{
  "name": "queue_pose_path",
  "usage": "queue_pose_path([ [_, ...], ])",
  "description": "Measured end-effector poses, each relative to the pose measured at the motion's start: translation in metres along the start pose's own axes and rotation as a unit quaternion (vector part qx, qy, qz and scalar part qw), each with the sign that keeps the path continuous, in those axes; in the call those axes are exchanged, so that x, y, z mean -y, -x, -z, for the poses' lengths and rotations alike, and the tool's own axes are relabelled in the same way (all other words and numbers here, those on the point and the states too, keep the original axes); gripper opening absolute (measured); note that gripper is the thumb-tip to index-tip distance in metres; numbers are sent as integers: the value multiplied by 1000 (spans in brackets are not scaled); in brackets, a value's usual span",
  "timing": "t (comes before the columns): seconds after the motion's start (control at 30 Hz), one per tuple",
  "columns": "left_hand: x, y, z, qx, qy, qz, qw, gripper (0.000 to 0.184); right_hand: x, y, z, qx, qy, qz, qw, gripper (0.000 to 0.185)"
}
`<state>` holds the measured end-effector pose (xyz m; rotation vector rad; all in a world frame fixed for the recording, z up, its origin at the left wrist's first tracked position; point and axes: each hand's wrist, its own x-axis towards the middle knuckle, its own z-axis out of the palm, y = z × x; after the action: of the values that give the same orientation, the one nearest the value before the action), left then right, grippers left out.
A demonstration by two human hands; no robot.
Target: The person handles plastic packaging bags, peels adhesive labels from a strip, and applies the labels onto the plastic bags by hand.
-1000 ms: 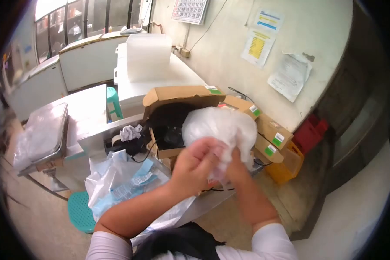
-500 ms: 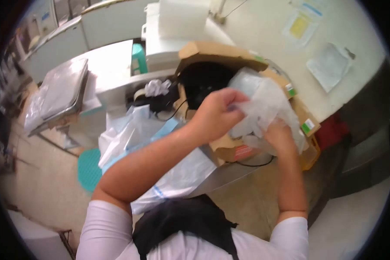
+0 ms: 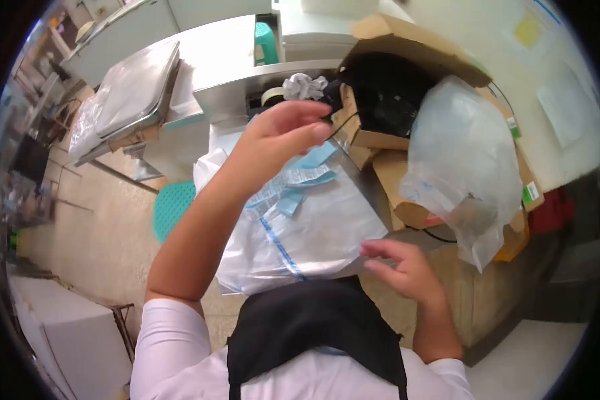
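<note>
My left hand (image 3: 283,139) is raised over the back part of a large white plastic bag (image 3: 327,233), fingers curved, the thumb apart from them and nothing held. My right hand (image 3: 407,268) hovers by the bag's right front corner, fingers and thumb apart; whether it touches the bag I cannot tell. A blue printed stripe runs down the bag, and light blue strips with print (image 3: 290,187) lie on its upper part. To the right, a crumpled translucent plastic bag (image 3: 467,153) lies over an open cardboard box (image 3: 413,37) with black contents (image 3: 387,93).
Behind the white bag are crumpled white paper (image 3: 305,87) and a tape roll (image 3: 272,97). A plastic-wrapped flat stack (image 3: 137,90) lies on the left table. Teal stools (image 3: 172,210) stand below and behind. A black cable (image 3: 440,237) loops beneath the box; something red (image 3: 553,213) lies far right.
Both hands have let go of the translucent bag, which now rests on the box. They have moved left to the white bag. The view has shifted, so the scene sits further right.
</note>
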<state>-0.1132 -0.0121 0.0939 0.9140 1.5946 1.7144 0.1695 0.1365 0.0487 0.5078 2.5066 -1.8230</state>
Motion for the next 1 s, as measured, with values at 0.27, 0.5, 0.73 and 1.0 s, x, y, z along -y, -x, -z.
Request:
queue_pose_path([
  [0.27, 95, 95, 36, -73, -403, 51, 911, 34, -44, -55, -43, 50, 37, -53, 997, 42],
  [0.5, 123, 111, 56, -10, -634, 23, 773, 21, -53, -73, -61, 108, 2, -40, 993, 42],
  [0.73, 81, 102, 28, -27, -183, 39, 982, 18, -46, -75, -58, 87, -60, 0, 994, 34],
  [1.0, 77, 86, 6, -11, -80, 127, 989, 25, -4, -97, -68, 57, -198, -74, 976, 26],
])
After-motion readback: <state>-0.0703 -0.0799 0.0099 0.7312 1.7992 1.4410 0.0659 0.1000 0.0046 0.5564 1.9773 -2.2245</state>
